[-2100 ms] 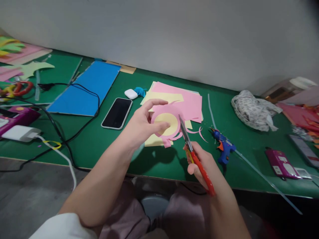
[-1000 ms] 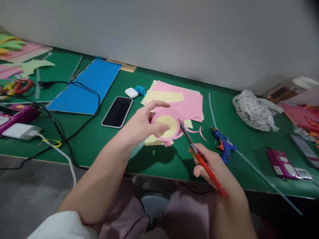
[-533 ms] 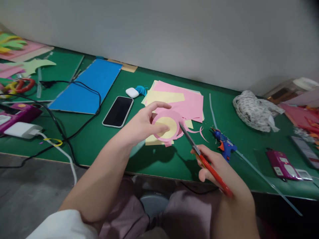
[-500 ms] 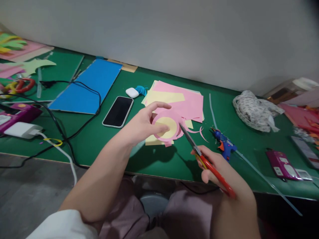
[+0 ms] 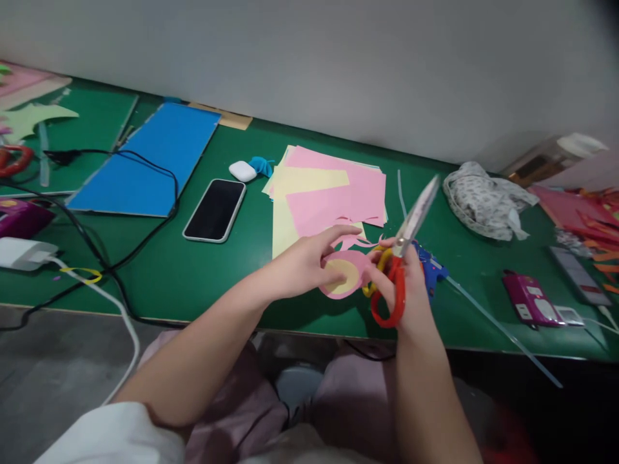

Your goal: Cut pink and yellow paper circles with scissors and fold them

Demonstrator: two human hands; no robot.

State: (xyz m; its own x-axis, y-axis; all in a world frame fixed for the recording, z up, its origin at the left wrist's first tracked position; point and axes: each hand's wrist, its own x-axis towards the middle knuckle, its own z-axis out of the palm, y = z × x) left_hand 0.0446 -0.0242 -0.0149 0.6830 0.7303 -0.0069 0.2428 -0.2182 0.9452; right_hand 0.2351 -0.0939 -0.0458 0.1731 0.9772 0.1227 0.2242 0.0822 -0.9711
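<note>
The disc (image 5: pixel 345 268), pink with a yellow middle, is in front of me near the table's near edge, just nearer than the paper stack (image 5: pixel 366 196). My left hand (image 5: pixel 307 263) grips it from the left, thumb over the yellow and the other fingers curved round its far side. My right hand (image 5: pixel 412 287) is closed on the scissors (image 5: pixel 401 247), their red and yellow handles toward me and the blades together, pointing far and right; its fingertips meet the disc's right edge. Pink scraps (image 5: pixel 353 243) lie just beyond the disc, by the near side of the pink and yellow stack. Behind my right hand is the glue gun (image 5: pixel 435 269), partly hidden, with a clear stick (image 5: pixel 503 332) running from it to the near right. A pale cloth (image 5: pixel 485 201) lies farther right, and a purple box (image 5: pixel 532 300) nearer, with a grey phone (image 5: pixel 579 276) beyond it. Left of the stack are a white case (image 5: pixel 242 171) touching a teal piece (image 5: pixel 261 166), then a black phone (image 5: pixel 215 211). Farther left, a black cord (image 5: pixel 176 188) crosses the blue board (image 5: pixel 147 164) on the green table (image 5: pixel 193 274).
</note>
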